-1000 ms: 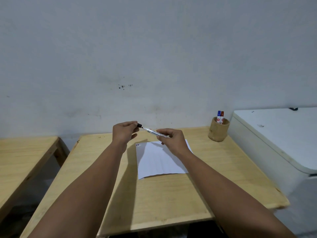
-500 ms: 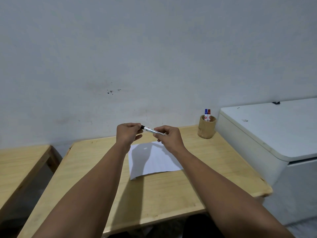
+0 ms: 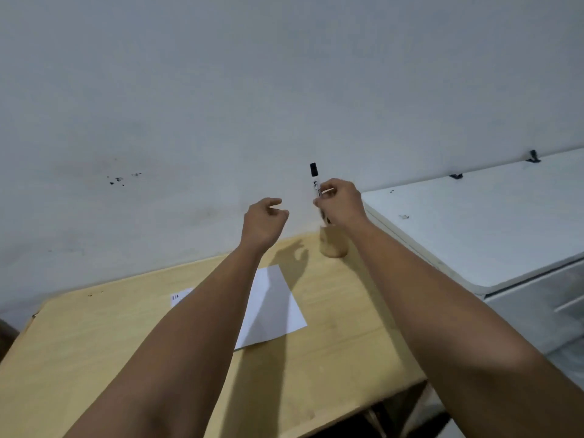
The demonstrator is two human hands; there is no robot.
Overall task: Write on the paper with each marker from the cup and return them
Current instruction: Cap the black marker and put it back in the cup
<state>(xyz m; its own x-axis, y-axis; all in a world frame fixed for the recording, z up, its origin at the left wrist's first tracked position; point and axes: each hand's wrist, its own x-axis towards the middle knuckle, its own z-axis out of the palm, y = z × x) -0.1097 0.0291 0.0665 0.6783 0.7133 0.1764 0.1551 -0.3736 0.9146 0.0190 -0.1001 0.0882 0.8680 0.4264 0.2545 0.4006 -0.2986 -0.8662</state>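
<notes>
My right hand [image 3: 339,205] grips a black-capped marker [image 3: 314,179] upright, cap on top, directly above the wooden cup [image 3: 332,245] at the table's far right corner. The hand hides the cup's mouth and whatever is inside it. My left hand [image 3: 264,224] hovers empty to the left of the cup, fingers loosely curled and apart. The white paper [image 3: 271,306] lies flat on the wooden table [image 3: 94,336], partly under my left forearm, with small dark writing at its left corner [image 3: 176,297].
A white chest-like appliance [image 3: 474,222] stands right beside the table's right edge, close to the cup. A pale wall rises just behind the table. A dark gap shows below the table's front right corner.
The cap went on the marker, then my left hand let go. My right hand carried the marker up and right to above the cup and turned it upright.
</notes>
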